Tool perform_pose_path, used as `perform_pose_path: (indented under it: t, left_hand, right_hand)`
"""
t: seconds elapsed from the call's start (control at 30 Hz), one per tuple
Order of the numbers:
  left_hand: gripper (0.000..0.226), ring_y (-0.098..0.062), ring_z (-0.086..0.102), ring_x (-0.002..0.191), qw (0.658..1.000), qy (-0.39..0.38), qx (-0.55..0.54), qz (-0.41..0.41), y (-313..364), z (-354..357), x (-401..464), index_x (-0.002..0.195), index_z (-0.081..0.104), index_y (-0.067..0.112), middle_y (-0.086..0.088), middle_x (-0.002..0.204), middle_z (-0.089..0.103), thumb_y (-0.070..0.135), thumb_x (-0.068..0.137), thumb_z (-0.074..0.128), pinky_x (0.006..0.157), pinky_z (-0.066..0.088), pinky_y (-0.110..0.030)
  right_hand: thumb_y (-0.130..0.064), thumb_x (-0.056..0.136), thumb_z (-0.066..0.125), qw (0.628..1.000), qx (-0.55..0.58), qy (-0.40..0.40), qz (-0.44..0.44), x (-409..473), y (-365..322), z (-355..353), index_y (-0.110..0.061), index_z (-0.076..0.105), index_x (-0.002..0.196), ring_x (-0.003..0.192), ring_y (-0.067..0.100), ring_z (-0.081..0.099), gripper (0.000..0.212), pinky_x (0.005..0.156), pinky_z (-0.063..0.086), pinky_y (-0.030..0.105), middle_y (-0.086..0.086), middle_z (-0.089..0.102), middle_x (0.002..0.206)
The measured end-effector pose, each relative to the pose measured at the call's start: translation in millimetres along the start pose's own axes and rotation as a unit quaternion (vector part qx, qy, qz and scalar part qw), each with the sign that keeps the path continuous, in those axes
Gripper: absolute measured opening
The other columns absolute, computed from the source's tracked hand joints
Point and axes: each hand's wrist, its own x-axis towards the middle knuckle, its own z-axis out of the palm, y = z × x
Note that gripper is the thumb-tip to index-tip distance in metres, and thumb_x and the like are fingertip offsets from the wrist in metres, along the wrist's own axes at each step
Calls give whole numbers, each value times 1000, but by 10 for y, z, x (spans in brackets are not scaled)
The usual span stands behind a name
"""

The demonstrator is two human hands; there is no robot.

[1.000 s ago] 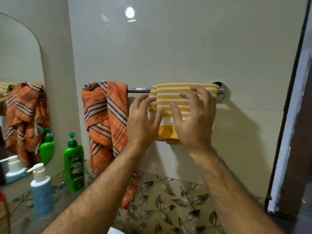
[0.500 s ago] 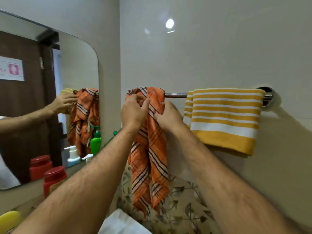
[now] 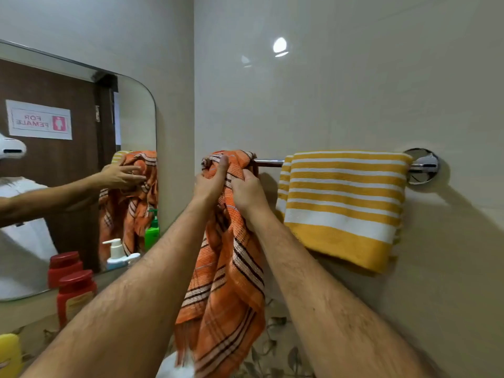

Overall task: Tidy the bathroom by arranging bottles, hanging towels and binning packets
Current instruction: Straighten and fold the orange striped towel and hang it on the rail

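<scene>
Both hands grip the orange towel (image 3: 226, 257) just under the rail (image 3: 268, 162), likely to spread its bunched top flat. The left hand (image 3: 210, 184) pinches a fold, thumb up; the right hand (image 3: 246, 193) is closed on cloth. The towel hangs at the rail's left end, its long axis pointing down, beside the yellow towel (image 3: 343, 205)

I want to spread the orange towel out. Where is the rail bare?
Only a short stretch of rail shows bare, between the orange towel and the yellow striped towel. The yellow one covers the rest up to the wall mount.
</scene>
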Motion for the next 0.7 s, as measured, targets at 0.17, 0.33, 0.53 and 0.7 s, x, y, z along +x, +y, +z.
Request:
perform_pose_path:
  t: [0.17,0.33,0.53,0.7]
  left_hand:
    - [63,-29,70,96,996,-36,-81,-31,46,147,-153,118,65,8,-14,110,71,59,82,70,88,57,-42]
    - [14,-20,66,72,992,56,-104,43,119,249,-399,86,69,9,-7,80,68,22,84,73,55,54,-22]
    - [11,-22,71,82,979,87,-132,129,94,92,-1040,86,71,15,-8,89,75,25,89,70,80,59,-36]
    - [51,-23,72,102,988,48,-100,110,82,-307,-1527,110,69,19,-8,109,76,63,94,46,90,57,-41]
  right_hand:
    - [-17,92,44,999,5,-41,10,-74,33,-250,-14,63,107,86,26,57,24,82,49,44,7,61,91]
    - [-44,87,64,999,-29,-15,8,-218,113,-403,-11,50,127,106,21,59,54,93,49,34,4,61,117]
    - [-41,82,75,998,42,1,-36,-304,39,-418,-8,49,127,109,25,64,61,92,49,28,8,66,119]
    - [-16,74,60,987,131,-73,-59,-628,-161,-379,-22,66,61,58,5,60,15,64,53,28,-14,64,59]
